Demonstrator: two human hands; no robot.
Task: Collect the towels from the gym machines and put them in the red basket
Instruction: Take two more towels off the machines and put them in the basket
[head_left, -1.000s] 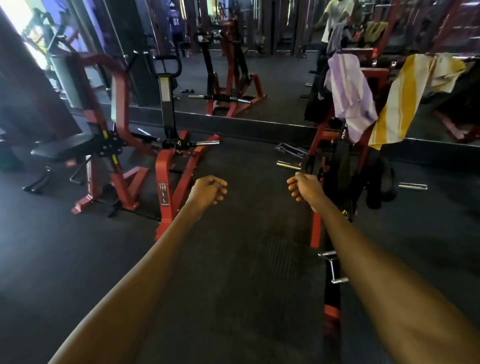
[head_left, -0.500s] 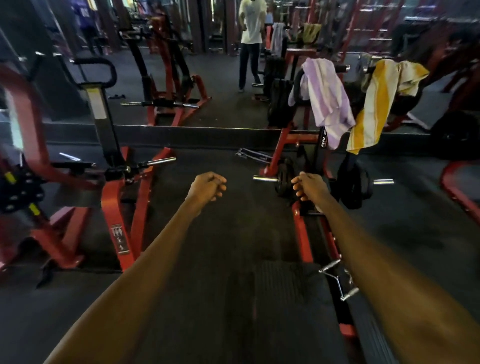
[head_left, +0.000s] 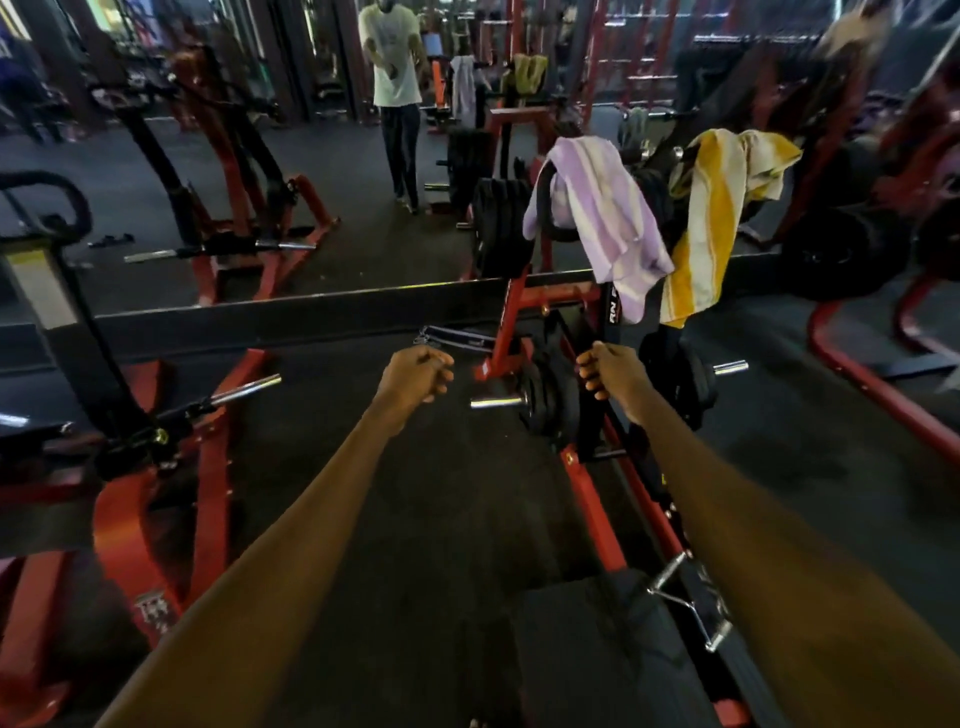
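A purple-and-white striped towel (head_left: 602, 218) hangs over the black handle of a red machine (head_left: 511, 312) ahead of me. Beside it on the right a yellow-and-white striped towel (head_left: 711, 208) drapes over the same machine. Both my arms are stretched forward. My left hand (head_left: 415, 376) is curled into a loose fist with nothing in it, left of the machine. My right hand (head_left: 605, 369) is also curled shut and empty, just below the purple towel and apart from it. No red basket is in view.
A wall mirror (head_left: 311, 156) behind the machine reflects a standing person and more equipment. Another red machine (head_left: 156, 467) stands at my left. Weight plates (head_left: 545, 400) and chrome bar ends (head_left: 493, 401) stick out near my right hand. A black pad (head_left: 597, 649) lies below.
The view has swung right and come closer to the machine with the towels; both now sit nearer and more central. My fists keep their shape.
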